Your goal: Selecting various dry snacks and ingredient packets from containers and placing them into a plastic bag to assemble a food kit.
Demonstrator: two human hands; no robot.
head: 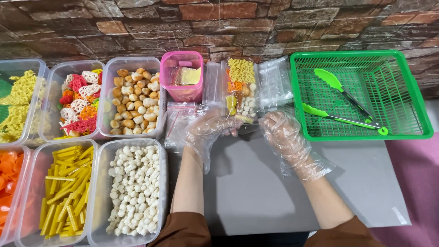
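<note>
Both my hands wear loose clear plastic gloves. My left hand (208, 129) and my right hand (283, 133) pinch the near, open end of a clear plastic bag (241, 89) that lies flat on the grey table (256, 183). The bag holds mixed snacks: yellow lattice crackers at the far end, orange pieces, white balls and a yellow-green piece near my fingers. More empty clear bags (183, 120) lie under and beside my left hand.
A green plastic basket (414, 98) with green-tipped tongs (345, 107) stands to the right. A pink tub (182, 75) holds small packets. Clear tubs at left hold brown balls (135, 98), white balls (135, 187), yellow sticks (66, 187), colourful lattice crackers (77, 105), yellow crackers, orange pieces. Brick wall behind.
</note>
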